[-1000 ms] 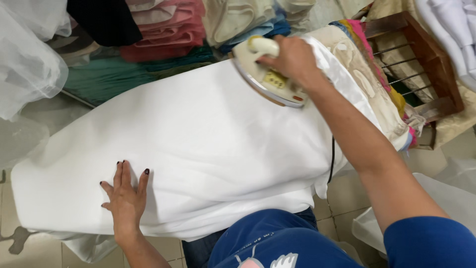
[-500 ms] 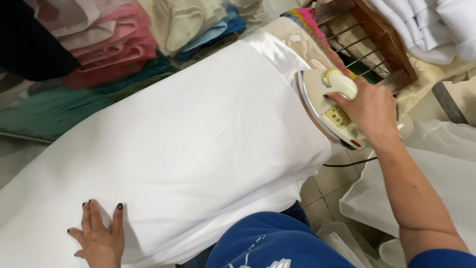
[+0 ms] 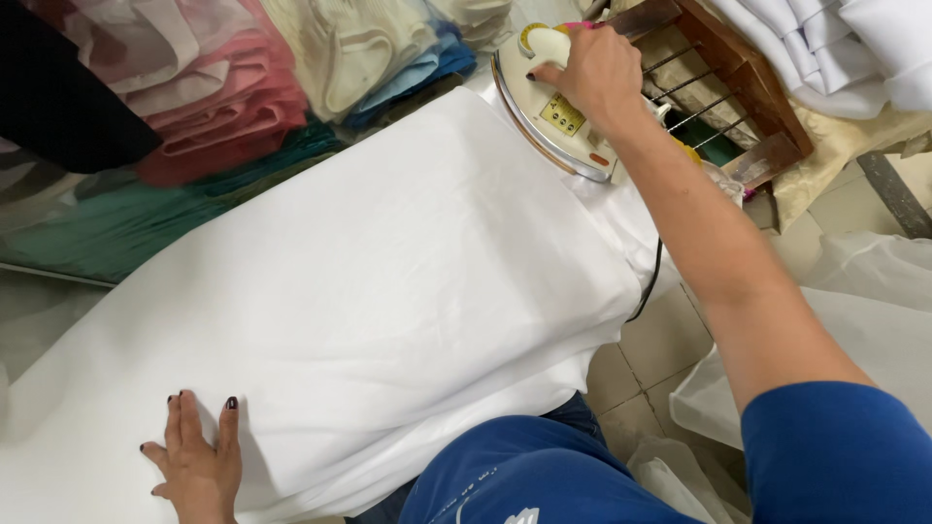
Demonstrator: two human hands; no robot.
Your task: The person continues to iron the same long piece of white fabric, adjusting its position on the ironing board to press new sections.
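Two hands share the work: the right hand is wrapped tight round the handle of a cream-coloured iron, which sits at the far right end of the white cloth, its soleplate tipped up on one edge rather than lying flat, so far as the view shows. The left hand lies flat on the near left part of the cloth, fingers spread, palm down, pressing it to the surface beneath. That cloth looks thin, soft and limp; it would likely slide and wrinkle at a light tug, so a flat palm or a pinch at the hem seems the sound way to hold it. By contrast, the iron is probably heavy, rigid and hot underneath, so only the handle is safe to grip. Its dark cord hangs off the right edge. Folded fabrics in pink, cream, blue and green are stacked beyond the cloth, and a wooden rack stands just past the iron.
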